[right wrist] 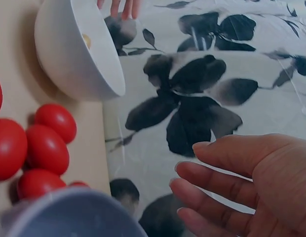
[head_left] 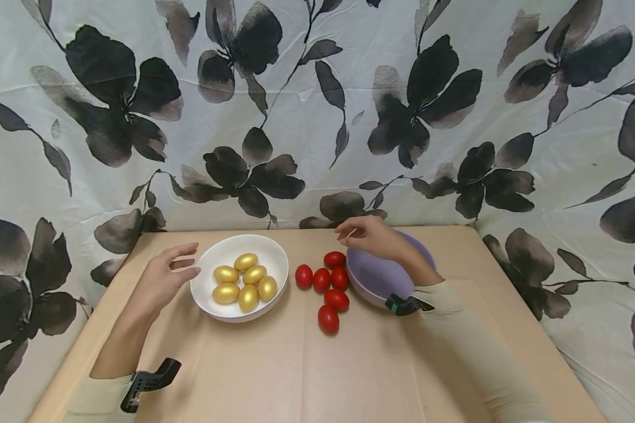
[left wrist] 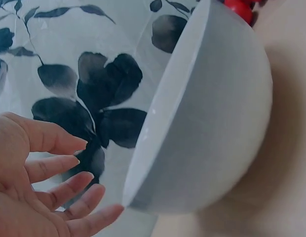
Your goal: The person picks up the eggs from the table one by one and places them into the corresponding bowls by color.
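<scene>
A white bowl [head_left: 206, 302] on the left of the table holds several shiny gold eggs [head_left: 248, 298]. My left hand [head_left: 166, 273] is beside its left rim, fingers loosely spread and holding nothing; in the left wrist view the little fingertip is right at the rim of the bowl [left wrist: 212, 118]. Over the far part of a purple bowl [head_left: 373, 279] is my right hand [head_left: 367, 235], its fingers relaxed with nothing between them. Several red eggs [head_left: 328, 319] lie on the table between the two bowls. The right forearm hides part of the purple bowl.
The light wooden table [head_left: 275, 370] ends at a floral cloth [head_left: 307, 117] hanging behind it. Black wrist straps [head_left: 150, 382] sit over both pale sleeves [head_left: 471, 335].
</scene>
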`<state>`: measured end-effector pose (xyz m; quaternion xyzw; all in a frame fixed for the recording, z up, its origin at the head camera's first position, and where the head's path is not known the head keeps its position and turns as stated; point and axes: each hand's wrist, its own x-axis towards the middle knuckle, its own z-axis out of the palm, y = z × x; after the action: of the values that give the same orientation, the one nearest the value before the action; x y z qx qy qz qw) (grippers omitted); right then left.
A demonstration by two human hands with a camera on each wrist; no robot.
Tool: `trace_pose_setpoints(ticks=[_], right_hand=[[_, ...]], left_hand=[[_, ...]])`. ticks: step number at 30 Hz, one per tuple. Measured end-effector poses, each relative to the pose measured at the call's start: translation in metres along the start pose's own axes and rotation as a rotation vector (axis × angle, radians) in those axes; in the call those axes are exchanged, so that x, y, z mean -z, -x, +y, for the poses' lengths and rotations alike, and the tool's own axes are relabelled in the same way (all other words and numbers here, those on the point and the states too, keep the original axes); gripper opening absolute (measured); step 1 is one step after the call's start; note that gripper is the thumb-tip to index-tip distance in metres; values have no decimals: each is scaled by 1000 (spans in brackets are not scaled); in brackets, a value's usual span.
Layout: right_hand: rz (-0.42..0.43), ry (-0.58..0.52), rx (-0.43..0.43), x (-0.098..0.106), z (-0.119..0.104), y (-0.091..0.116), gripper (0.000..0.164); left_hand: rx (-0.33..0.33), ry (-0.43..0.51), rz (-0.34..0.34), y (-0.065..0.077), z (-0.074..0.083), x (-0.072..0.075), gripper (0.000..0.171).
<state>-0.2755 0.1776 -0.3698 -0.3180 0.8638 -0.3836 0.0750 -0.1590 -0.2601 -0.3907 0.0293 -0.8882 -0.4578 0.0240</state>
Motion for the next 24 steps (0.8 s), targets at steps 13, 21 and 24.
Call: trace_pose_setpoints(ticks=[13, 21, 24], right_hand=[[107, 18, -64, 31, 41, 34, 33], [172, 33, -115, 47, 72, 58, 31], [207, 40, -121, 50, 84, 65, 33]], left_hand=[[-126, 39, -22, 9, 38, -17, 59], [-192, 94, -85, 15, 55, -39, 56], [-222, 121, -99, 16, 59, -49, 55]])
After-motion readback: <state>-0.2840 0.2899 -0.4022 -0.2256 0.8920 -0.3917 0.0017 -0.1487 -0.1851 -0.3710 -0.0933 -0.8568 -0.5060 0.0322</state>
